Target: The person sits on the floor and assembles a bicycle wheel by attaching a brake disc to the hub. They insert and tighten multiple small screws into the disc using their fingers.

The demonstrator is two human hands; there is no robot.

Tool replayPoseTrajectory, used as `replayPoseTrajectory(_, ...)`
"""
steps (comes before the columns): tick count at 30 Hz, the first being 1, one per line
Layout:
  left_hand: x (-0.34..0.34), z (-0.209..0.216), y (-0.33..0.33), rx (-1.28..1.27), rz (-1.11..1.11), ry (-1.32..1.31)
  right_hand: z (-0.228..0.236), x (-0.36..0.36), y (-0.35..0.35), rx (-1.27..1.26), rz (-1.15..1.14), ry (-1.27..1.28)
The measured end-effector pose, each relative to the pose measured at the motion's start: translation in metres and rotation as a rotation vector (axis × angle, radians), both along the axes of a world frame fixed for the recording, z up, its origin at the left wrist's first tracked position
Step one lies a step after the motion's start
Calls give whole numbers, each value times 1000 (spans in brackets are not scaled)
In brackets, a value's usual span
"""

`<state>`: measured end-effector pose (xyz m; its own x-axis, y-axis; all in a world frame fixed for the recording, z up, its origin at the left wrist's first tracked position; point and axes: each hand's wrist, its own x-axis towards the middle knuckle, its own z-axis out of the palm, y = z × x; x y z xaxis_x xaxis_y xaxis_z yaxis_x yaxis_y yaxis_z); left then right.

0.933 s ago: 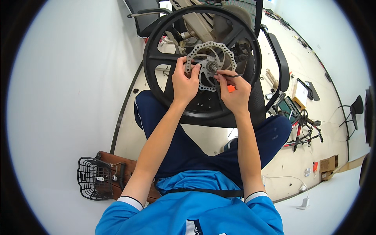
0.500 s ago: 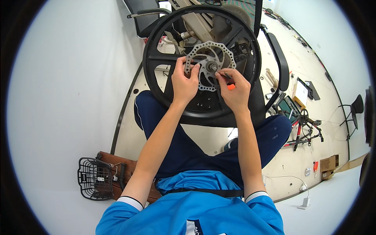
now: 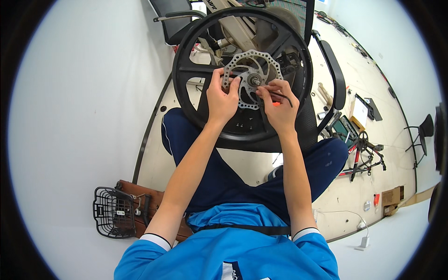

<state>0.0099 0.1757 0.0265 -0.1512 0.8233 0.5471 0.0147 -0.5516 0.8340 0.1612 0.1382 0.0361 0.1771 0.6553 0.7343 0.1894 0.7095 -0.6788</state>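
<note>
A black spoked wheel (image 3: 178, 70) lies flat in front of me on a black chair seat. On its hub rests a silver brake disc (image 3: 254, 53) with a perforated edge. My left hand (image 3: 222, 100) pinches the disc's left edge between thumb and fingers. Beside the axle, my right hand (image 3: 281, 108) is closed around a dark L-shaped hex key (image 3: 285, 97), its bent end pointing toward me. The key's other end is hidden by the fingers. Several small screws (image 3: 240, 124) lie on the wheel's near part. Something orange (image 3: 276, 104) shows behind my right hand.
The chair's armrest (image 3: 334, 70) rises to the right of the wheel. A pale bike frame (image 3: 238, 32) stands beyond it. On the floor at right are an opened tool case (image 3: 344, 127), bicycle parts (image 3: 357, 161) and a cardboard box (image 3: 391, 198). A black basket (image 3: 112, 212) sits lower left.
The hex key has turned in my right hand, so its bent end now sticks out to the right. My left hand keeps its hold on the disc.
</note>
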Motion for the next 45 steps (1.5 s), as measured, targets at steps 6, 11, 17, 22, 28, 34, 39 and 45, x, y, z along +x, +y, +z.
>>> replayPoseTrajectory(6, 0, 2, -1, -9, 38, 5, -1, 0, -7, 54, -49, -96)
replayPoseTrajectory(11, -1, 1, 0, 7, 32, -7, -4, 6, -4, 80, -107, -209)
replayPoseTrajectory(17, 0, 1, 0, 8, 36, -10, -2, 13, -3, 46, -138, -244)
replayPoseTrajectory(22, 0, 3, -1, 2, 36, -11, 11, 9, -3, 115, -163, -327)
replayPoseTrajectory(28, 0, 1, -1, -4, 9, -29, 6, 3, -3, -7, -62, -142)
replayPoseTrajectory(34, 1, 3, -2, -9, 15, -2, -3, 6, -1, 35, -70, -174)
replayPoseTrajectory(39, 1, 1, 0, 8, 19, -24, -4, 11, 5, 102, -183, -280)
replayPoseTrajectory(45, 1, 2, -1, -15, 0, -25, 2, -2, -3, 56, -25, -7)
